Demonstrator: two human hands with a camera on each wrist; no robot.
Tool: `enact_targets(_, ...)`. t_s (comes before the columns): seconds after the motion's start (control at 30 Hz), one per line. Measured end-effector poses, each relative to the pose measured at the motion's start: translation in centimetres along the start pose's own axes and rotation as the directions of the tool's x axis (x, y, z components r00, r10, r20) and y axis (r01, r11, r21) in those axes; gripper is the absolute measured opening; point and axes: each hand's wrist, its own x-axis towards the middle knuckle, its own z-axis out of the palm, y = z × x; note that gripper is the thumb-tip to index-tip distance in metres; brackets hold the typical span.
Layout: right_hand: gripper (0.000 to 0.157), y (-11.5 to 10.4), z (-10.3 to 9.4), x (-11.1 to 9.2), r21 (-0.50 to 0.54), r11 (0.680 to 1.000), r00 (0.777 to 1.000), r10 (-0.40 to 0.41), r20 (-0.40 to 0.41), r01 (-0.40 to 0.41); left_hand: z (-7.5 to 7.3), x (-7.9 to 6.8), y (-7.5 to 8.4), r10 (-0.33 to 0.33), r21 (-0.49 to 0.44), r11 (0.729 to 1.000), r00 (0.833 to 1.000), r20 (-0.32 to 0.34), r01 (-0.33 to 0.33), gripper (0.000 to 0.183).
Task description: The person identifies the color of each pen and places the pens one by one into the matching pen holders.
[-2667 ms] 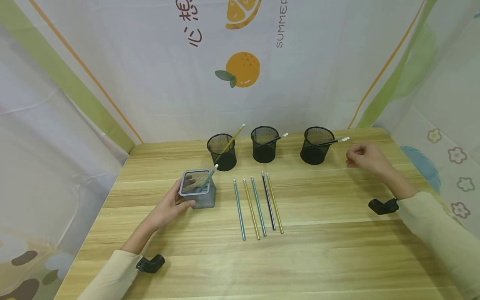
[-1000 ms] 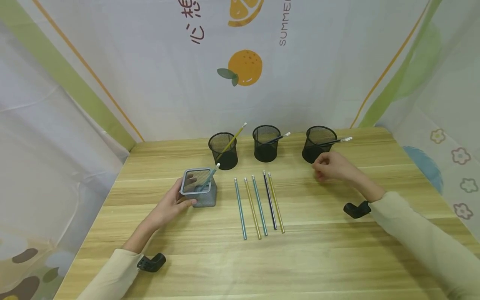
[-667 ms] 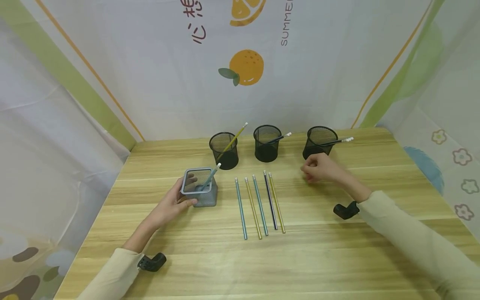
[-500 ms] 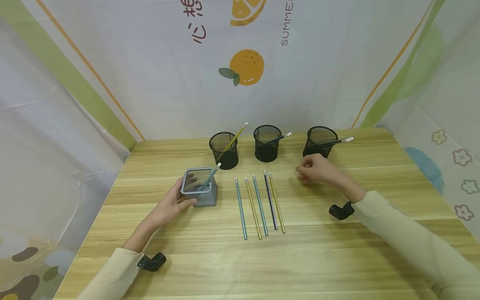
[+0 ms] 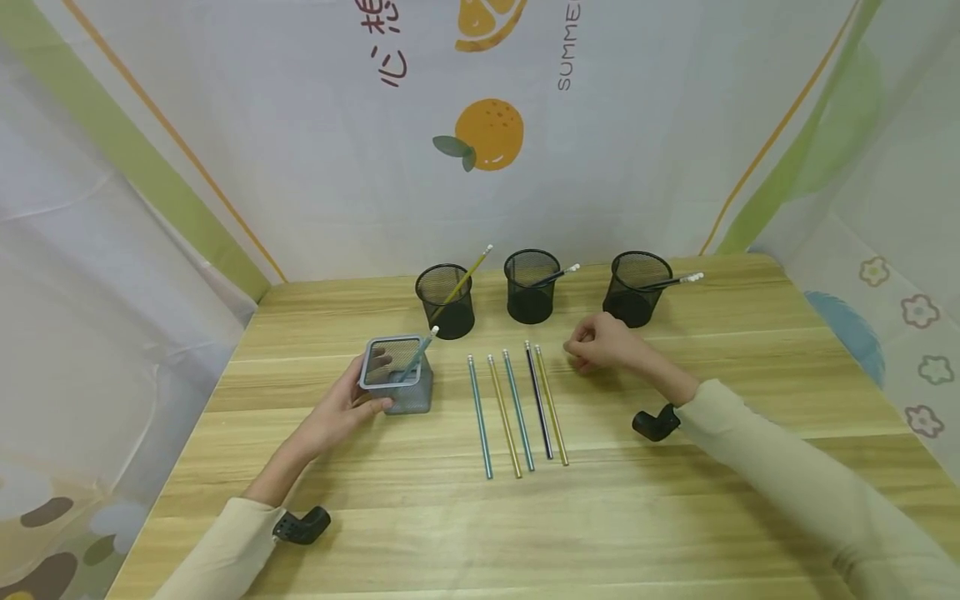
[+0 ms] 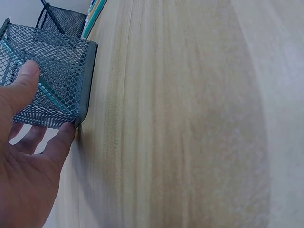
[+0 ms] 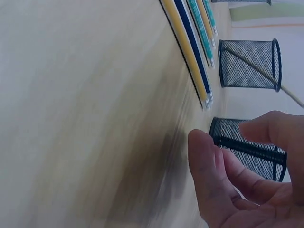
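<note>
My left hand point(image 5: 337, 417) grips a grey square mesh pencil holder point(image 5: 411, 398), thumb on the near side and fingers round the far side. A teal pencil point(image 5: 422, 350) leans inside it, also visible through the mesh in the left wrist view. With nothing in its loosely bent fingers, my right hand point(image 5: 609, 343) hovers just right of a row of several pencils on the table. Nearest to it are a yellow pencil point(image 5: 552, 408) and a navy pencil point(image 5: 537, 400). Thumb and forefinger stand apart in the right wrist view.
Three round black mesh holders stand along the back: a left one point(image 5: 453, 322) with a yellow pencil, a middle one point(image 5: 530, 307) and a right one point(image 5: 632, 310) with dark pencils. A printed curtain point(image 5: 337, 192) hangs behind the wooden table point(image 5: 450, 542).
My right hand has moved left from the table's right side, past the front of the right black holder, towards the row of pencils. The left hand keeps its grip on the square holder.
</note>
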Motion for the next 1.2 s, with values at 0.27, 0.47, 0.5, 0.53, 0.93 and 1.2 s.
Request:
enact_targets(0.27,0.015,-0.7,1.4,0.5,0.043,0.999,0.999,-0.005,0.038,0.003,0.0,0.0,-0.1,0.003,-0.001,1.000,1.000,0.003,-0.003,0.075)
enact_targets(0.47,0.011,-1.5,2.4,0.8,0.023,1.000,0.999,0.007,0.040,-0.008,-0.1,0.0,-0.1,0.009,-0.002,1.000,1.000,0.002,-0.009,0.075)
enact_targets(0.5,0.011,-1.6,2.5,0.9,0.010,1.000,0.999,0.009,0.041,-0.010,-0.1,0.0,-0.1,0.007,0.000,1.000,1.000,0.002,-0.007,0.075)
enact_targets(0.53,0.011,-1.7,2.6,0.9,-0.006,1.000,0.999,0.008,0.044,-0.007,-0.1,0.0,-0.1,0.007,0.001,1.000,1.000,0.000,-0.007,0.075)
enact_targets(0.93,0.035,-2.8,3.3,1.1,-0.171,0.985,0.995,-0.005,0.098,0.022,-0.1,0.0,-0.1,0.004,0.008,1.000,1.000,0.000,-0.004,0.076)
enact_targets(1.2,0.042,-3.2,3.9,1.7,-0.235,0.972,0.994,0.033,0.107,-0.007,0.0,0.0,-0.1,0.000,0.017,1.000,1.000,-0.002,0.000,0.075)
